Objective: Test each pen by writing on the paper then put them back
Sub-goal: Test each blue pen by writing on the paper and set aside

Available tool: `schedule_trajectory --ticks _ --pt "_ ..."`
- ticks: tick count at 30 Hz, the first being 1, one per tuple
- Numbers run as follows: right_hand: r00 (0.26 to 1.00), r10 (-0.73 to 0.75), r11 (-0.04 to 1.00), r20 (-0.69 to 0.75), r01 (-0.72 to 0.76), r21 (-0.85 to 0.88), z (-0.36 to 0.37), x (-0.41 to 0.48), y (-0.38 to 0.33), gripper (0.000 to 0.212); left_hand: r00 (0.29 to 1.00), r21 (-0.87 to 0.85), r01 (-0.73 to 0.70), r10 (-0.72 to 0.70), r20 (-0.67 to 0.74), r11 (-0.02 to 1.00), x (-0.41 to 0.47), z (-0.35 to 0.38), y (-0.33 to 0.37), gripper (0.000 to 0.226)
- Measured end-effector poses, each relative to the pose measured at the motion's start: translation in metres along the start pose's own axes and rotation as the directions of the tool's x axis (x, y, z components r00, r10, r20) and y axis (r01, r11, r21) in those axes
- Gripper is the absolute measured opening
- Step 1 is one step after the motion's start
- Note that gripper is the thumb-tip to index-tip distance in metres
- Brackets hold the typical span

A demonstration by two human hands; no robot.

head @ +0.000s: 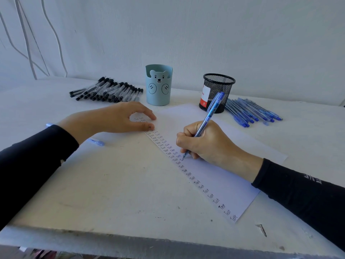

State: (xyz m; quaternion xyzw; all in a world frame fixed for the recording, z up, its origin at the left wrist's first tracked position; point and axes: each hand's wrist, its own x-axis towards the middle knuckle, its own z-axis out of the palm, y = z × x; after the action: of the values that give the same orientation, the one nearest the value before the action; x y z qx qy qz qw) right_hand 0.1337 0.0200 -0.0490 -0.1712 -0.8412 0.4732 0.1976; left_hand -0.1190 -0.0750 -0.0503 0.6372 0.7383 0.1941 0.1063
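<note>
My right hand [209,143] grips a blue pen [211,116] with its tip down on the white paper [214,176], beside a column of handwritten "Test" words. My left hand [115,117] rests on the paper's far left corner with fingertips and thumb pressing it flat. A pile of black-capped pens [106,89] lies at the back left. Several blue pens [252,112] lie at the back right. A pale blue pen cap [96,141] lies on the table under my left forearm.
A light blue bear-faced cup [159,85] stands at the back centre. A black mesh pen holder [217,92] stands to its right, behind the paper. The white table's [104,193] front edge runs close below. A wall rises just behind the pens.
</note>
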Motion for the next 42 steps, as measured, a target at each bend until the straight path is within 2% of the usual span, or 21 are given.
schedule_trajectory --ticks 14,18,23,27,32,42 --pt "1.0 0.006 1.0 -0.024 -0.006 0.006 0.0 0.0 0.0 0.041 1.0 -0.002 0.009 -0.009 0.007 1.0 -0.001 0.001 0.001 0.059" --pt "0.999 0.003 0.997 -0.047 0.0 0.071 -0.007 0.004 -0.003 0.056 1.0 -0.001 0.011 -0.011 0.012 1.0 -0.001 0.001 0.001 0.059" --pt "0.996 0.06 0.994 -0.063 -0.054 0.096 -0.028 0.009 -0.002 0.033 1.0 -0.001 0.006 -0.006 0.001 1.0 -0.001 0.001 0.001 0.06" --pt "0.984 0.162 0.954 -0.071 -0.137 0.268 -0.042 0.014 -0.001 0.026 1.0 -0.004 0.007 -0.007 -0.006 1.0 -0.001 0.002 0.001 0.062" --pt "0.966 0.26 0.838 0.017 -0.234 0.493 -0.052 0.016 0.0 0.018 1.0 -0.011 0.014 -0.014 -0.002 1.0 -0.001 0.001 0.002 0.063" --pt "0.95 0.296 0.78 0.103 -0.303 0.548 -0.053 0.017 0.005 0.015 1.0 -0.008 0.01 -0.01 -0.005 1.0 -0.001 0.002 0.001 0.062"
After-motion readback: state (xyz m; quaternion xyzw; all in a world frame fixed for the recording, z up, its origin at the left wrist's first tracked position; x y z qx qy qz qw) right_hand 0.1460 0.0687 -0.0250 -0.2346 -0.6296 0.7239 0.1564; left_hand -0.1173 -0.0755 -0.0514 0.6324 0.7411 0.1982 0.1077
